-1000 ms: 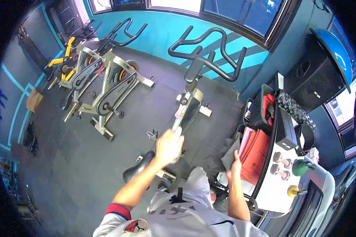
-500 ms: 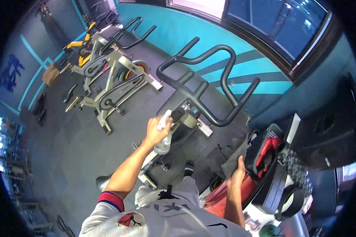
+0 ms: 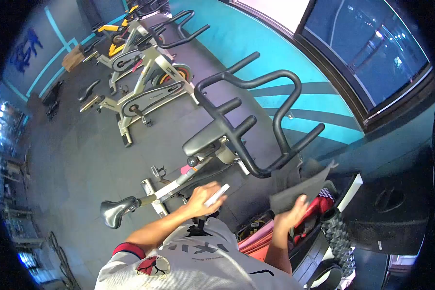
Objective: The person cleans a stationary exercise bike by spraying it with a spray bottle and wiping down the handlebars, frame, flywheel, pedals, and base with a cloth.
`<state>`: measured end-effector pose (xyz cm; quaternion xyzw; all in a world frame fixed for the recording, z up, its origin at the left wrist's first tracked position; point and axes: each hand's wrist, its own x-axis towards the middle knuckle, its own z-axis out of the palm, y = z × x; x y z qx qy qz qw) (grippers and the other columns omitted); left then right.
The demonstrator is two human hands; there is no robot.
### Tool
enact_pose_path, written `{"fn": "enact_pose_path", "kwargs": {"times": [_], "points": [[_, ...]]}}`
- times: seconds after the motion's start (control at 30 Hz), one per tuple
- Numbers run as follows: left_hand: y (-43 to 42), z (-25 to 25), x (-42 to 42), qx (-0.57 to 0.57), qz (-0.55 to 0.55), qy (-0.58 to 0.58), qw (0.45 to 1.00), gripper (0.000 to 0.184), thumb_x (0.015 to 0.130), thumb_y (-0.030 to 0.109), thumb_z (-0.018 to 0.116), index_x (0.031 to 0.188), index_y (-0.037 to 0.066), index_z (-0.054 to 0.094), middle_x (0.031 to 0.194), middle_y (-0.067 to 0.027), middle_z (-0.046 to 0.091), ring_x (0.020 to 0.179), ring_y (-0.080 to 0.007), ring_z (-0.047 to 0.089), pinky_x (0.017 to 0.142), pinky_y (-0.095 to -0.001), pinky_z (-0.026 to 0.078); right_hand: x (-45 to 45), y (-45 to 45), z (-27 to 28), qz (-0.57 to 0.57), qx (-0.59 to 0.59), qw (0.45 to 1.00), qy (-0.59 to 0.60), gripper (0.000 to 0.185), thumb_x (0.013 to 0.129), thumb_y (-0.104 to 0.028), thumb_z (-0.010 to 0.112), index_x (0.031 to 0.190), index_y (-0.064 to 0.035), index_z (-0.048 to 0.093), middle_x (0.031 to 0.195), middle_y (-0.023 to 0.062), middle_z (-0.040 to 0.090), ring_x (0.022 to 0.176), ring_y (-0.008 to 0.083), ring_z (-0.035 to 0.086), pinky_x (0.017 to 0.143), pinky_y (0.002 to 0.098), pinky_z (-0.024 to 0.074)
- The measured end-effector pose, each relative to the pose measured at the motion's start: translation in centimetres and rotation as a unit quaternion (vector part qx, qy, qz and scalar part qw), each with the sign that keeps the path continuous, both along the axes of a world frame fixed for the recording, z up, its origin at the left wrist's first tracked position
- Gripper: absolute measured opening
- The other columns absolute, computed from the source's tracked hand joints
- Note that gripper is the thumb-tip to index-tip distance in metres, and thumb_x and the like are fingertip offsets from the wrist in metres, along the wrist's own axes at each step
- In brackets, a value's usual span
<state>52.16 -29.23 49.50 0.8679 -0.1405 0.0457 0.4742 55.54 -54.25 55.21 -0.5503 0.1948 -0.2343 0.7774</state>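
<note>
My left hand [image 3: 202, 199] is closed around a spray bottle, close to my body. Its white spray head [image 3: 217, 195] shows, while the bottle's body is hidden. My right hand [image 3: 291, 215] grips a dark grey cloth [image 3: 302, 187], which hangs loosely and is partly blurred. Just beyond both hands is an exercise bike with black handlebars [image 3: 287, 99]. Its black saddle [image 3: 117, 211] lies to the left of my left hand. Neither hand touches the bike.
More exercise bikes [image 3: 152, 94] stand ahead on the left along the turquoise wall [image 3: 217, 34]. To my right are a spiky black foam roller [image 3: 337, 237], a red bag-like item [image 3: 314, 210] and a large black speaker-like box [image 3: 389, 222].
My left hand has drawn the spray bottle back toward my body and turned it. My right hand has lifted the cloth, which now spreads out. The view has shifted, bringing the saddle into fuller sight.
</note>
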Motion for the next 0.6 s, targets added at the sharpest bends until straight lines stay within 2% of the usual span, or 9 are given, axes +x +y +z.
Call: {"fn": "enact_pose_path", "kwargs": {"times": [0.03, 0.1, 0.17, 0.23, 0.3, 0.37, 0.43, 0.53, 0.6], "points": [[1.5, -0.3, -1.6, 0.015, 0.002, 0.014, 1.0, 0.018, 0.086, 0.019, 0.067, 0.081, 0.004, 0.06, 0.08, -0.0144, 0.06, 0.067, -0.035, 0.061, 0.058, -0.0459, 0.049, 0.8, 1.0, -1.5, 0.043, -0.016, 0.998, -0.033, 0.051, 0.098, -0.03, 0.062, 0.132, 0.0053, 0.052, 0.129, 0.0149, 0.058, 0.117, 0.0246, 0.056, 0.1, 0.0373, 0.0457], [4.1, -1.4, -5.0, 0.026, 0.062, 0.027, 0.997, 0.018, 0.086, 0.02, 0.068, 0.082, 0.004, 0.062, 0.077, -0.0139, 0.06, 0.067, -0.0342, 0.06, 0.059, -0.045, 0.049, 4.5, 4.9, -1.2, 0.214, -0.262, 0.936, -0.102, 0.054, 0.093, -0.028, 0.066, 0.133, 0.0063, 0.052, 0.136, 0.0198, 0.055, 0.119, 0.0295, 0.056, 0.102, 0.04, 0.045], [6.7, -2.4, -8.5, 0.011, 0.125, 0.051, 0.991, 0.017, 0.086, 0.02, 0.068, 0.083, 0.004, 0.064, 0.074, -0.0134, 0.06, 0.066, -0.0334, 0.058, 0.061, -0.0432, 0.049, 10.0, 11.6, 2.2, 0.275, -0.537, 0.774, -0.192, 0.068, 0.088, -0.035, 0.068, 0.142, 0.0018, 0.048, 0.148, 0.032, 0.04, 0.133, 0.0436, 0.045, 0.113, 0.0522, 0.0315], [9.1, -3.4, -11.8, 0.006, 0.197, 0.093, 0.976, 0.016, 0.086, 0.02, 0.069, 0.083, 0.004, 0.065, 0.072, -0.0132, 0.059, 0.066, -0.0329, 0.057, 0.063, -0.0419, 0.049, 13.9, 17.5, -1.2, 0.215, -0.784, 0.573, -0.105, 0.077, 0.088, -0.048, 0.064, 0.146, -0.0007, 0.043, 0.148, 0.0356, 0.036, 0.134, 0.051, 0.039, 0.115, 0.0602, 0.0214], [11.2, -3.2, -13.9, 0.013, 0.274, 0.101, 0.956, 0.017, 0.086, 0.018, 0.068, 0.082, 0.002, 0.065, 0.072, -0.0131, 0.059, 0.066, -0.0318, 0.058, 0.063, -0.0419, 0.049, 16.4, 21.4, -2.5, 0.2, -0.771, 0.603, -0.043, 0.087, 0.087, -0.056, 0.06, 0.148, 0.0, 0.037, 0.146, 0.0411, 0.031, 0.132, 0.0574, 0.036, 0.113, 0.065, 0.0178], [13.1, -3.8, -16.1, 0.011, 0.324, 0.08, 0.942, 0.017, 0.087, 0.018, 0.068, 0.082, 0.002, 0.065, 0.072, -0.013, 0.059, 0.066, -0.0315, 0.058, 0.064, -0.0418, 0.048, 17.1, 24.4, -0.8, 0.202, -0.78, 0.586, 0.084, 0.082, 0.089, -0.044, 0.061, 0.149, 0.0043, 0.034, 0.145, 0.045, 0.028, 0.133, 0.0573, 0.036, 0.114, 0.06, 0.0222], [14.4, -3.3, -17.2, -0.009, 0.36, 0.07, 0.93, 0.016, 0.086, 0.016, 0.069, 0.082, 0.001, 0.065, 0.072, -0.0133, 0.058, 0.067, -0.0326, 0.059, 0.063, -0.0415, 0.048, 17.4, 26.3, -2.3, 0.166, -0.779, 0.592, 0.123, 0.075, 0.09, -0.038, 0.06, 0.148, 0.0043, 0.037, 0.148, 0.0415, 0.027, 0.136, 0.0556, 0.033, 0.116, 0.0583, 0.0217], [16.5, -3.7, -18.2, -0.023, 0.371, 0.061, 0.926, 0.015, 0.085, 0.014, 0.069, 0.082, 0.0, 0.064, 0.072, -0.014, 0.059, 0.069, -0.033, 0.06, 0.064, -0.0421, 0.048, 14.4, 26.1, -4.3, 0.129, -0.837, 0.532, 0.021, 0.07, 0.09, -0.034, 0.059, 0.146, 0.0035, 0.041, 0.153, 0.0362, 0.026, 0.141, 0.0533, 0.027, 0.117, 0.0573, 0.0186], [17.8, -4.3, -18.4, -0.025, 0.364, 0.065, 0.929, 0.014, 0.085, 0.014, 0.068, 0.082, 0.0, 0.064, 0.073, -0.0143, 0.059, 0.07, -0.0332, 0.06, 0.065, -0.0423, 0.048, 11.0, 26.4, -6.0, 0.15, -0.83, 0.536, -0.046, 0.062, 0.089, -0.03, 0.058, 0.139, 0.006, 0.049, 0.154, 0.0299, 0.032, 0.144, 0.0496, 0.022, 0.119, 0.0556, 0.0152]]}}
